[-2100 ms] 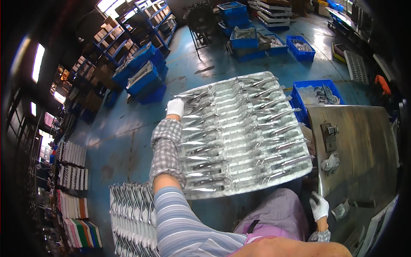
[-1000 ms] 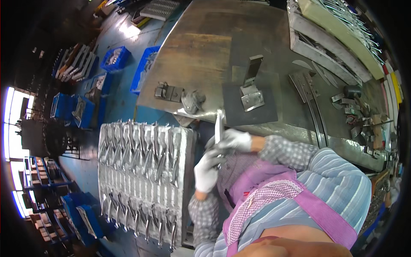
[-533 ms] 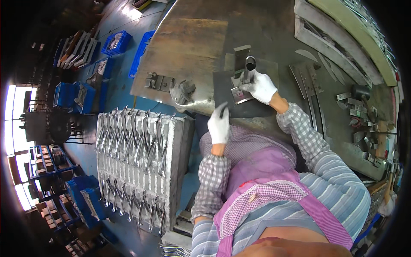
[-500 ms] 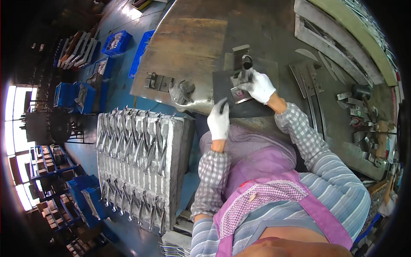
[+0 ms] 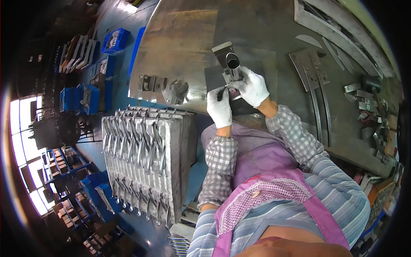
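A short metal tube [image 5: 233,62] with a slanted open end stands upright in a small metal fixture [image 5: 223,50] on the workbench. My right hand [image 5: 252,88], in a white glove, is closed around the tube's lower part from the right. My left hand [image 5: 219,107], gloved white with dark fingertips, is closed at the near left side of the fixture. Its fingertips are pinched together there, and what they hold is too small to make out. A dark flat sheet [image 5: 248,108] lies under both hands.
Left on the bench [image 5: 180,38] are a metal clamp block [image 5: 152,82] and a crumpled grey cloth [image 5: 175,92]. Curved metal strips [image 5: 314,107] and small metal pieces [image 5: 364,100] lie right. A rack of bent metal parts [image 5: 137,145] stands beside the bench at left.
My left hand has moved up to the fixture, and its fingers have closed there. My right hand and the tube have shifted slightly left in the view. The whole view has turned a little.
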Demonstrator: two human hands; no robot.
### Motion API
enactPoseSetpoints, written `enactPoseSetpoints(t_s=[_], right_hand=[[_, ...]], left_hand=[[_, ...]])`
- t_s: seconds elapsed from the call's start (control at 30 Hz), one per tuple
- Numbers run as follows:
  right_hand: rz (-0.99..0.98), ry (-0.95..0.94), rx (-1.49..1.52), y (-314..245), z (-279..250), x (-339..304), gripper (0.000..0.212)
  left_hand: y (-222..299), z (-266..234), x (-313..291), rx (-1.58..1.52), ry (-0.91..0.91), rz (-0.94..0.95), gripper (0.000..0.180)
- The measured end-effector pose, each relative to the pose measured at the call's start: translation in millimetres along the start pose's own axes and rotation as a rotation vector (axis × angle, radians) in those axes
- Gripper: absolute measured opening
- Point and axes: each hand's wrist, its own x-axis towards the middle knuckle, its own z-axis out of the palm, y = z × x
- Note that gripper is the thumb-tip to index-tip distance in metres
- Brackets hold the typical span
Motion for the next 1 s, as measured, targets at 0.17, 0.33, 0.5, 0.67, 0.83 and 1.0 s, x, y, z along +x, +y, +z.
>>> enactPoseSetpoints(t_s=[0.17, 0.33, 0.5, 0.67, 0.83, 1.0], right_hand=[[-0.145, 0.048, -0.121, 9, 0, -3, 0.040], [0.313, -0.155, 0.718, 21, -33, 1, 0.035], [-0.198, -0.127, -0.042, 57, -44, -14, 0.030], [-0.156, -0.081, 0.001, 62, -38, -22, 0.029], [-0.509, -0.111, -0.169, 68, -51, -9, 0.024], [-0.129, -0.060, 0.062, 60, -49, -9, 0.021]], left_hand=[[4, 7, -8, -0.046, 0.021, -0.060, 0.015], [-1, 3, -3, 0.159, 0.001, 0.143, 0.020], [3, 4, 0, 0.104, -0.058, -0.025, 0.023], [1, 0, 1, 0.119, -0.101, -0.073, 0.025], [-5, 8, -2, 0.169, -0.106, 0.032, 0.025], [7, 11, 3, 0.145, -0.133, -0.054, 0.025]])
